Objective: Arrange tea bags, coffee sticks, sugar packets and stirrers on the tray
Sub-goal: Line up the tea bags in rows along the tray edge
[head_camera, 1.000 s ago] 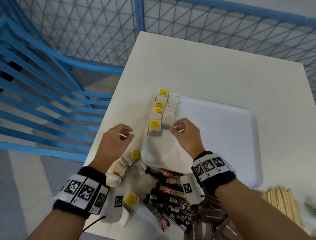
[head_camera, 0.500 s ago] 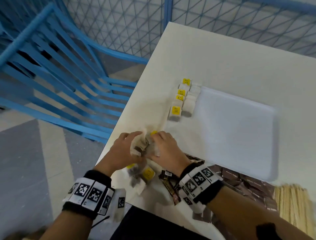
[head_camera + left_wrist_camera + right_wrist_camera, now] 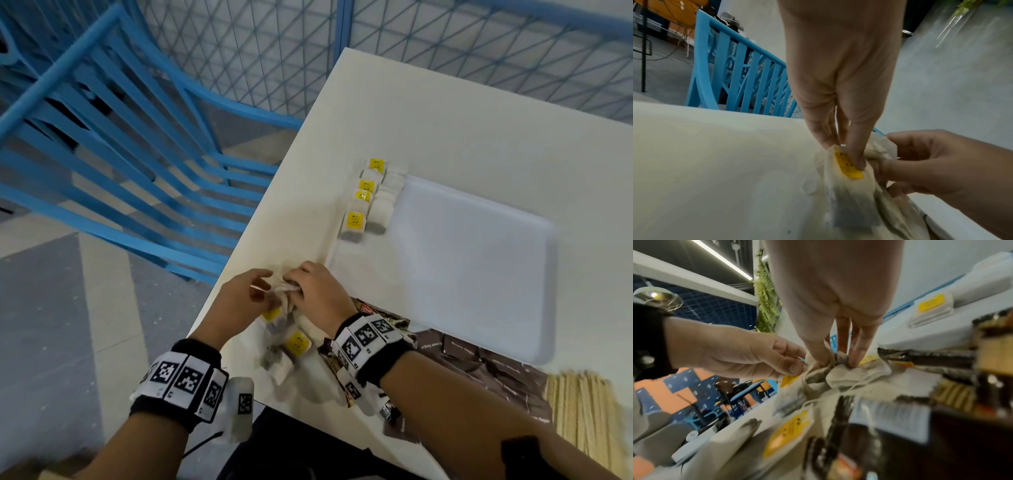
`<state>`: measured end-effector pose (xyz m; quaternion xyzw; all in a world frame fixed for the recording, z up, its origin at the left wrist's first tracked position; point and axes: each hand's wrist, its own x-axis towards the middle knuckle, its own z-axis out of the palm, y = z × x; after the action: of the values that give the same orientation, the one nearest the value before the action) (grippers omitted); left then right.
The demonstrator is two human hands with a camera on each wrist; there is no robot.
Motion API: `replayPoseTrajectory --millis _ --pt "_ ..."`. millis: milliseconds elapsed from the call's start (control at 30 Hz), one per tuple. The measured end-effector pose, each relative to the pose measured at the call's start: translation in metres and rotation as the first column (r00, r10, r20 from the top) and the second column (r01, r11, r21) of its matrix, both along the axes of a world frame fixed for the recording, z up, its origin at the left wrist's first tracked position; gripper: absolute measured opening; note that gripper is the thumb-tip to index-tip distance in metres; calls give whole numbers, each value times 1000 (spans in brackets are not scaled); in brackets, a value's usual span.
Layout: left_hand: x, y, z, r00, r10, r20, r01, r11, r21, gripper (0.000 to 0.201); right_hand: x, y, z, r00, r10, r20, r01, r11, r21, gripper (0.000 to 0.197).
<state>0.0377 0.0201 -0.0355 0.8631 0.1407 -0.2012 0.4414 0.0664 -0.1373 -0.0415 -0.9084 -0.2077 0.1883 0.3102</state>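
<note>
I see the wide cream tabletop point(image 3: 462, 113) beside a blue slatted chair point(image 3: 113, 144), carrying a white rectangular plastic tray point(image 3: 479, 274) with paper tea bags with yellow tags point(image 3: 363, 209) lined along its left rim. Near the front edge lie dark brown sugar packets point(image 3: 479, 363), a bundle of pale wooden stirrers point(image 3: 582, 411) and dark coffee sticks point(image 3: 376, 315), partly hidden under my right wrist. My left hand point(image 3: 239, 301) and right hand point(image 3: 315, 294) both pinch a tangled clump of tea bags point(image 3: 851, 186) just off the tray's near-left corner, strings snarled among loose bags point(image 3: 291, 346).
</note>
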Motion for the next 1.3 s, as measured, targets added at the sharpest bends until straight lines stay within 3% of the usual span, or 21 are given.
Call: replayPoseTrajectory --millis 167,267,467,533,567,667,733,833,900,933,1033,1200,1300 --pt "-5 0 3 999 -44 -29 43 999 -11 28 4 -12 6 979 -196 -54 203 965 166 26" --pt "-9 3 5 999 -29 26 29 999 -19 10 5 -22 13 949 -307 -66 314 916 250 23" --pt "-28 8 19 998 14 68 3 972 -233 16 9 -51 26 834 -419 -359 542 741 396 15" --pt "-38 6 22 982 -85 170 121 969 -215 22 9 -63 31 812 -392 -433 568 705 425 15" --pt "-43 5 20 953 -186 241 223 965 -138 26 8 -68 35 807 -379 -454 573 691 441 15" --pt "-56 -1 6 809 -484 333 471 873 124 24 3 -82 44 799 -366 -477 585 661 471 13" --pt "-60 -4 -1 773 -579 259 540 815 212 25 0 -88 48 790 -375 -485 598 644 478 12" --pt "-64 -9 -6 739 -673 8 640 706 303 77 -5 -95 50 780 -374 -502 611 633 476 12" --pt "-61 -18 -4 688 -717 -115 696 606 385 91 -8 -97 49 777 -373 -507 610 643 463 12" --pt "-57 -22 -3 684 -715 -143 704 597 385 90 -10 -97 48 775 -374 -509 611 648 455 12" --pt "-46 -27 -2 776 -613 -147 630 752 194 72 -13 -97 46 777 -379 -503 608 659 443 10" --pt "-35 -26 -2 847 -532 2 529 842 105 34 -16 -98 42 774 -402 -489 612 670 419 11" --pt "-23 -22 2 902 -413 128 405 911 80 35 -16 -100 43 765 -408 -498 623 662 416 12"
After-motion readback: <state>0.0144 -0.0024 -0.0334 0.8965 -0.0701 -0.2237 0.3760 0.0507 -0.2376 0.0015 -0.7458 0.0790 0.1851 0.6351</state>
